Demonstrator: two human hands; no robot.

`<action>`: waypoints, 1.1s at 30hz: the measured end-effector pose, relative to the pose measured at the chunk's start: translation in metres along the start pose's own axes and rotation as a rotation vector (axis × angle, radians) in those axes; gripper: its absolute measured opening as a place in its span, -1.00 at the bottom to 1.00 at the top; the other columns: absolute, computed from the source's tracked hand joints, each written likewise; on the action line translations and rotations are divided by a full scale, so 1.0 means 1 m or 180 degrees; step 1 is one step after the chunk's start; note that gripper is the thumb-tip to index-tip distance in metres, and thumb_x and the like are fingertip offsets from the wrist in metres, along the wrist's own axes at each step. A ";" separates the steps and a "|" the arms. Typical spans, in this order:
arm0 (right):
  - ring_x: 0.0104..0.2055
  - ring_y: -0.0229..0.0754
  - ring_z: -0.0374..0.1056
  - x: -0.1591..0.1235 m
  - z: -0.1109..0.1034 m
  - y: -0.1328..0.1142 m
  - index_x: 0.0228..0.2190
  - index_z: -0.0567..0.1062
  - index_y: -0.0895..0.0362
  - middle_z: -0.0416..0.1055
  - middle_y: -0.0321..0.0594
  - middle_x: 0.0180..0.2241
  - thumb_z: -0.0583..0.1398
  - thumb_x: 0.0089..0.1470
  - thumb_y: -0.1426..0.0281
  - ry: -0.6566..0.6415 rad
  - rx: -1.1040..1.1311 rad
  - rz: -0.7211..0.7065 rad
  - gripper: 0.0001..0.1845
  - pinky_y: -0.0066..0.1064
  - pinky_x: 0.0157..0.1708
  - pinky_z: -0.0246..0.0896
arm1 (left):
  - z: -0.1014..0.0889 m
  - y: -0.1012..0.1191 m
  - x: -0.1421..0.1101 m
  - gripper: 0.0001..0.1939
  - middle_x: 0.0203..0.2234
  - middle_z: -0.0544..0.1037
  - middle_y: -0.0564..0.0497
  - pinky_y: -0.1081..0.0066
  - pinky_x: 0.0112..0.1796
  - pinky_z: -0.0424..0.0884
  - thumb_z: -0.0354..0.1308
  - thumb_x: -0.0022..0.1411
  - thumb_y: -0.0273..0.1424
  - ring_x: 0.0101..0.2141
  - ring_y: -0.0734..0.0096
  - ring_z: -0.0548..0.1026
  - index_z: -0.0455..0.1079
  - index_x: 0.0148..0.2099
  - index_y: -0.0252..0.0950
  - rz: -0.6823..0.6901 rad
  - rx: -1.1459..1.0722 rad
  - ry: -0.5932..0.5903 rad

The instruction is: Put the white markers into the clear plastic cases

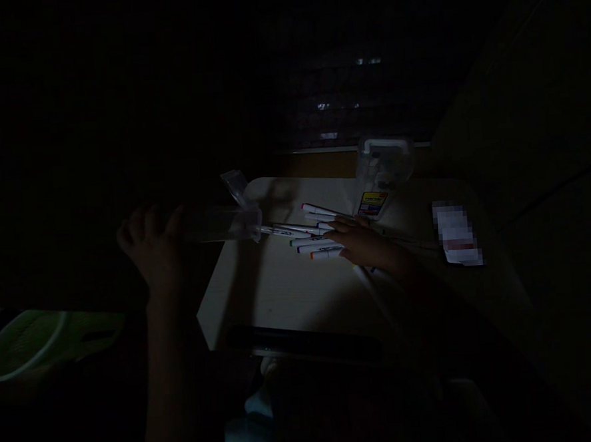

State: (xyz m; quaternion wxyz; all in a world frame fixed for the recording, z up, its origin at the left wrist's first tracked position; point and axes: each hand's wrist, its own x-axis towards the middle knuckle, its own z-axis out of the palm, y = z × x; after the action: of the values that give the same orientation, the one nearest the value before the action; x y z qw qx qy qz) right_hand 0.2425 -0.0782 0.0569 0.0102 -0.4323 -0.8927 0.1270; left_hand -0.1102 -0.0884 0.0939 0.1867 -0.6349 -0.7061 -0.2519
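Note:
The scene is very dark. At the left, my left hand is closed around the base end of a clear plastic box, tilted on its side beyond the table's left edge. Its flap lid stands up at the open end, which faces several white markers with coloured ends. A few marker tips lie at or just inside the mouth; exactly how far in is hard to see. My right hand lies over the right ends of the markers, fingers stretched out and touching them.
A second clear case with a handle and a yellow-black label stands at the back of the pale table. A blurred-out phone-like object lies at the right. A dark bar runs along the front edge. Lower left shows a green basket-like item.

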 end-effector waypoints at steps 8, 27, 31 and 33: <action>0.38 0.06 -0.08 0.000 0.003 0.004 0.15 0.34 0.08 0.13 -0.11 0.30 0.15 0.09 0.53 0.0001 0.0034 -0.0016 -0.44 0.17 0.28 -0.14 | 0.003 -0.019 0.007 -0.65 0.18 0.38 -0.13 -0.08 0.20 -0.05 0.03 0.29 -0.40 0.26 0.03 0.19 0.44 0.09 -0.14 -0.0329 -0.0096 0.0458; 0.38 0.37 -0.22 -0.063 0.028 -0.013 0.31 0.08 0.23 -0.09 0.21 0.35 0.16 -0.08 -0.23 0.1045 -0.0628 -0.0026 0.14 0.30 0.24 -0.29 | 0.080 0.081 0.015 -0.21 0.05 0.40 -0.21 0.11 -0.01 0.40 0.33 -0.18 -0.38 0.05 -0.06 0.43 0.20 0.15 -0.29 -0.0401 -0.1985 -0.0172; 0.37 0.39 -0.18 -0.075 0.047 -0.008 0.29 0.12 0.30 -0.07 0.26 0.34 0.16 0.04 -0.04 0.0765 -0.0895 0.0534 -0.03 0.32 0.20 -0.21 | 0.110 0.096 0.030 -0.20 -0.01 0.44 -0.19 0.13 -0.01 0.41 0.38 -0.21 -0.34 0.01 -0.01 0.47 0.18 0.11 -0.31 -0.0546 -0.2570 -0.0401; 0.38 0.38 -0.18 -0.081 0.047 0.001 0.28 0.13 0.32 -0.04 0.28 0.33 0.16 0.07 0.06 0.0661 -0.0925 0.0824 -0.10 0.30 0.20 -0.16 | 0.124 0.096 0.039 -0.22 -0.05 0.46 -0.16 0.11 0.01 0.40 0.41 -0.26 -0.35 0.02 0.00 0.46 0.21 0.05 -0.30 -0.0661 -0.2764 -0.0481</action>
State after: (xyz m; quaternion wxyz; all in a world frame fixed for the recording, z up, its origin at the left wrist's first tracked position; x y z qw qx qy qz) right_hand 0.2882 -0.1508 0.0188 0.0233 -0.5509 -0.8329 -0.0478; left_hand -0.0128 0.0234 0.0283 -0.1753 -0.5968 -0.6067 -0.4951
